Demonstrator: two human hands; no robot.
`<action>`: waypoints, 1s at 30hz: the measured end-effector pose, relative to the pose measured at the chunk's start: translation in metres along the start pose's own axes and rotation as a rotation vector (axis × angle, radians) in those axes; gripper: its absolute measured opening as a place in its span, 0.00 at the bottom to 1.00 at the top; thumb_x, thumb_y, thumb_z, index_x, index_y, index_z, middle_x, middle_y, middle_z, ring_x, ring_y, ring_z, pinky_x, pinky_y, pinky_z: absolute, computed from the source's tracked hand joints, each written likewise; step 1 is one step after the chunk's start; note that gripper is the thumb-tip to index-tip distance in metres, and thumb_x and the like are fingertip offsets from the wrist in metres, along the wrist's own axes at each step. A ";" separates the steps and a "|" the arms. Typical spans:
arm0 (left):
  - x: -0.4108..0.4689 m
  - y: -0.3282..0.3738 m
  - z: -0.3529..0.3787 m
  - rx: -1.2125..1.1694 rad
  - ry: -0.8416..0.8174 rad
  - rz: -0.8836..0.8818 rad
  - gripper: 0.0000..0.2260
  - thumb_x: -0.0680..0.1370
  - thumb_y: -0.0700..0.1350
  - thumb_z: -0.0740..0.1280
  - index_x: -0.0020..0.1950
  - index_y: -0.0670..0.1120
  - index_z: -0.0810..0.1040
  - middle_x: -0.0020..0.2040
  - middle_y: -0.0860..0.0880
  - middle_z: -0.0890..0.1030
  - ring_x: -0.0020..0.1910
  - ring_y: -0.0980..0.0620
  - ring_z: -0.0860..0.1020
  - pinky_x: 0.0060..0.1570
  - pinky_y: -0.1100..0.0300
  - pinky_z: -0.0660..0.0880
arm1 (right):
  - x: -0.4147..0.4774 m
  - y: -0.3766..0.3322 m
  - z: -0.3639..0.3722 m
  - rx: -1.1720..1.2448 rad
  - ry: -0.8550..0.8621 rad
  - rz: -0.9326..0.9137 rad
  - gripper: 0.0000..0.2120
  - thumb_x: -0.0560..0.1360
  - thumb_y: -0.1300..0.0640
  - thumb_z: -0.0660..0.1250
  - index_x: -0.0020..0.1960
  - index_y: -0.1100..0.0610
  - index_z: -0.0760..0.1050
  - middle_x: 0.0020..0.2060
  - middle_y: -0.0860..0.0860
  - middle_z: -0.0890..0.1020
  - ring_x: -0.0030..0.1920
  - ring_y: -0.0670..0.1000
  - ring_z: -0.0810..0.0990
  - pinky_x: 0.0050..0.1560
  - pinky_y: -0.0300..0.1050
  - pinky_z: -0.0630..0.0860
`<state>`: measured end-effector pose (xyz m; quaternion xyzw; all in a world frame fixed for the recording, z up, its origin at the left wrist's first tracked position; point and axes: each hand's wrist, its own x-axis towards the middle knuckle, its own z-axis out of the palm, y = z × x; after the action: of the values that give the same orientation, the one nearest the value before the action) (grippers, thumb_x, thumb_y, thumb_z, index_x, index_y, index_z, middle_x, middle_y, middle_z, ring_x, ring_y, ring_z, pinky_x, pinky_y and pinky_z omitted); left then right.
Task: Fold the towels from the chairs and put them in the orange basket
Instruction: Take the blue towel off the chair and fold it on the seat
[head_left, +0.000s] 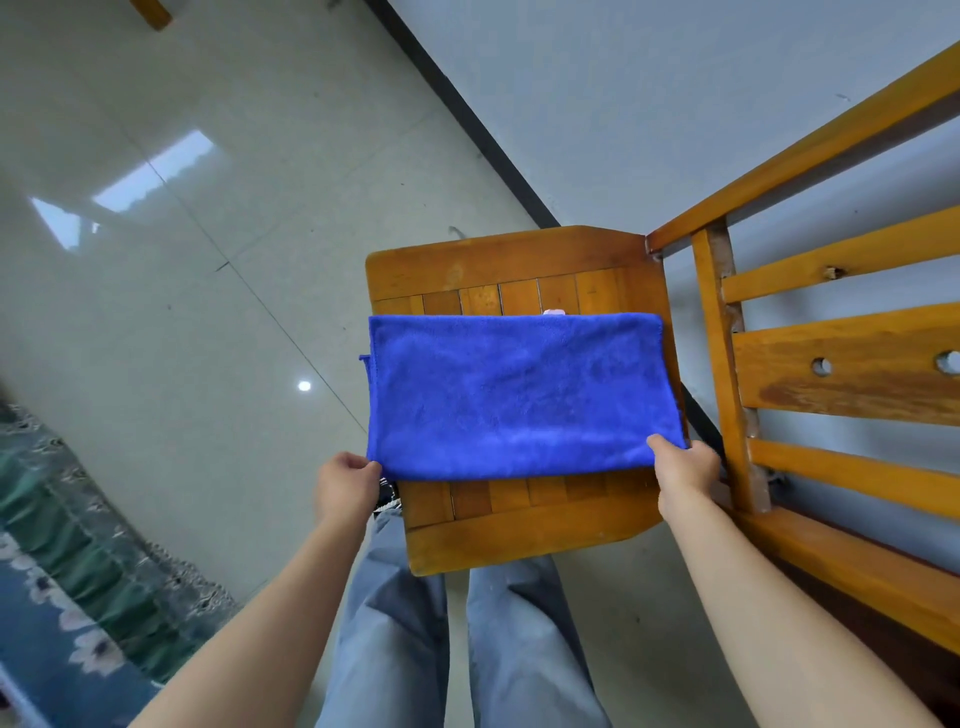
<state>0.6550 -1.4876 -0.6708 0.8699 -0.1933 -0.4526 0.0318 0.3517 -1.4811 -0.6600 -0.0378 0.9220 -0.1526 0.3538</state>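
Blue microfibre towel (514, 395): doubled, flat on wooden slatted chair seat (519, 540).
L hand (345, 486): pinches near-left corner.
R hand (685, 467): pinches near-right corner.
Risk: uneven lift skews layers, edges misalign.

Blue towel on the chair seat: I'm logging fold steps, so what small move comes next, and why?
Probably carry the left hand across to the right hand, halving the blue towel: each pinches a near corner, and it lies wide.

A wooden chair seat (519, 540) carries the load here — one blue towel (514, 395) spread flat across its slats, seat standing on pale tiled floor (208, 291).
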 end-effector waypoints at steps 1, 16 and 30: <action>-0.002 -0.002 0.002 0.120 0.031 0.066 0.06 0.75 0.38 0.63 0.51 0.40 0.75 0.46 0.41 0.78 0.41 0.44 0.76 0.43 0.54 0.72 | -0.002 -0.001 -0.001 -0.008 0.059 0.001 0.13 0.75 0.59 0.65 0.58 0.64 0.72 0.54 0.61 0.78 0.48 0.58 0.77 0.47 0.50 0.75; -0.024 0.004 0.028 0.480 -0.488 0.537 0.22 0.80 0.44 0.59 0.74 0.45 0.62 0.72 0.47 0.66 0.71 0.49 0.64 0.68 0.56 0.61 | -0.123 -0.003 0.048 -0.123 -0.247 -0.755 0.05 0.73 0.62 0.69 0.44 0.58 0.72 0.37 0.49 0.75 0.36 0.47 0.71 0.35 0.33 0.63; -0.012 0.023 0.009 -0.142 -0.596 0.104 0.25 0.82 0.57 0.45 0.71 0.45 0.67 0.65 0.46 0.76 0.68 0.49 0.68 0.65 0.54 0.60 | -0.136 -0.014 0.082 0.039 -0.563 -0.639 0.11 0.74 0.63 0.66 0.40 0.51 0.68 0.34 0.43 0.73 0.33 0.38 0.72 0.35 0.27 0.69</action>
<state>0.6348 -1.5039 -0.6615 0.6833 -0.2065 -0.6979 0.0575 0.5073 -1.4911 -0.6268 -0.3553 0.7284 -0.2556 0.5271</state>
